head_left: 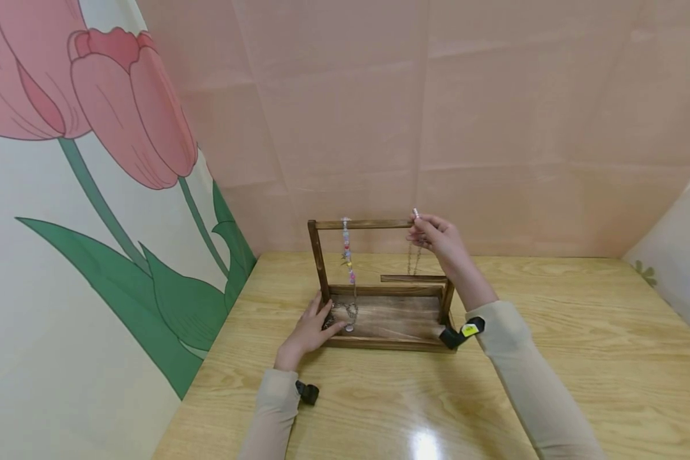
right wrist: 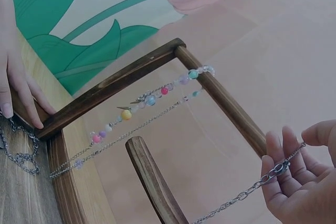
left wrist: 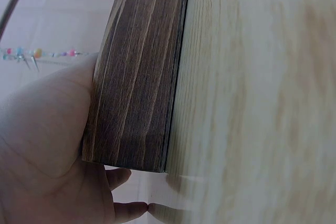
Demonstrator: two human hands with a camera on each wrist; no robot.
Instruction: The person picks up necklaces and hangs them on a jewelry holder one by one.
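Observation:
A dark wooden jewelry stand [head_left: 391, 344] has an upright frame above a shallow tray. My left hand [head_left: 307, 332] grips its front left corner, thumb over the tray and fingers along the side; the left wrist view shows the palm against the wooden end [left wrist: 131, 87]. Up at the right end of the top bar, my right hand [head_left: 437, 236] pinches a silver chain necklace [right wrist: 247, 192] between thumb and index finger. Its clasp lies across the other fingers, and the chain hangs below. Left on the bar, a colorful beaded necklace [head_left: 347, 249] is draped, its chain reaching into the tray.
A tangled silver chain [right wrist: 23, 156] lies in the tray's left end, partly behind the left hand. A shorter lower bar [head_left: 411, 278] juts inward from the right post. The stand sits on a wood-grain table [head_left: 552, 319] before a pink backdrop [head_left: 494, 128].

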